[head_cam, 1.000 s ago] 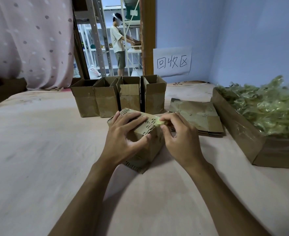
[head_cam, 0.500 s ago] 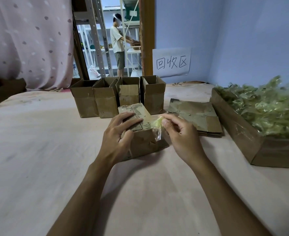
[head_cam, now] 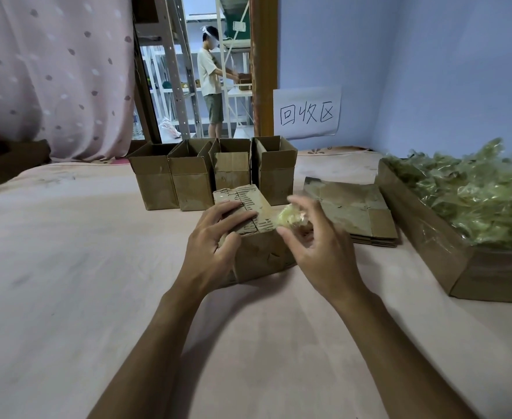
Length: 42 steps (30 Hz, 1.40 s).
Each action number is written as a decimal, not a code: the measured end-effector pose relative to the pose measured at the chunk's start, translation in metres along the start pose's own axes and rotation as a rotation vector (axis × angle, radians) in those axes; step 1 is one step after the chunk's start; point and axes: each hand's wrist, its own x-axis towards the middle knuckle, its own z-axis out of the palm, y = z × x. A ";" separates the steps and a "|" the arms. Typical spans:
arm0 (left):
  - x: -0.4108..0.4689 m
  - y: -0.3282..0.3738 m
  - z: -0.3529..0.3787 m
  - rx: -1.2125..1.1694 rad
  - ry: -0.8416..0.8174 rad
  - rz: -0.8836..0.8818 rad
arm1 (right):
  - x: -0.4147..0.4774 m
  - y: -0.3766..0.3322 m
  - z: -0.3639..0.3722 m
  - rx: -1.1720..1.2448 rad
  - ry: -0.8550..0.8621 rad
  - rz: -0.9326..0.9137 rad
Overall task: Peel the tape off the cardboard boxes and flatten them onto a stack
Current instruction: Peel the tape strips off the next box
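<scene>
My left hand (head_cam: 218, 234) steadies and grips the small brown cardboard box (head_cam: 257, 258) while my right grip (head_cam: 315, 237) pinches the crumpled yellowish tape (head_cam: 289, 220), the tape-filled cardboard carton (head_cam: 423, 240) lying off to its right.

There are four open brown cardboard boxes (head_cam: 191, 182), one closed brown cardboard box (head_cam: 257, 255) (the nearest), one stack of flattened cardboard (head_cam: 354, 213), one yellowish tape wad (head_cam: 288, 220).

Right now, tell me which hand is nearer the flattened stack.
Right. The right hand, holding tape, is beside the flattened stack; the left hand grips the box, farther left.
</scene>
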 end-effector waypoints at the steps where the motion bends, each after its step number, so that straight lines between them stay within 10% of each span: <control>1: 0.000 0.000 0.000 -0.001 -0.001 0.000 | 0.000 0.003 0.000 -0.019 0.006 -0.012; 17: -0.001 0.008 -0.002 -0.122 0.017 0.025 | 0.005 0.000 -0.004 0.542 -0.281 0.361; 24: -0.001 0.006 0.001 -0.113 0.018 0.003 | 0.004 0.005 0.006 0.425 -0.008 0.355; 29: -0.002 0.007 0.002 -0.107 0.014 -0.011 | 0.001 0.006 0.007 0.012 0.136 -0.083; 42: -0.002 0.009 0.004 -0.093 0.028 0.001 | -0.004 0.001 0.010 -0.057 -0.148 0.020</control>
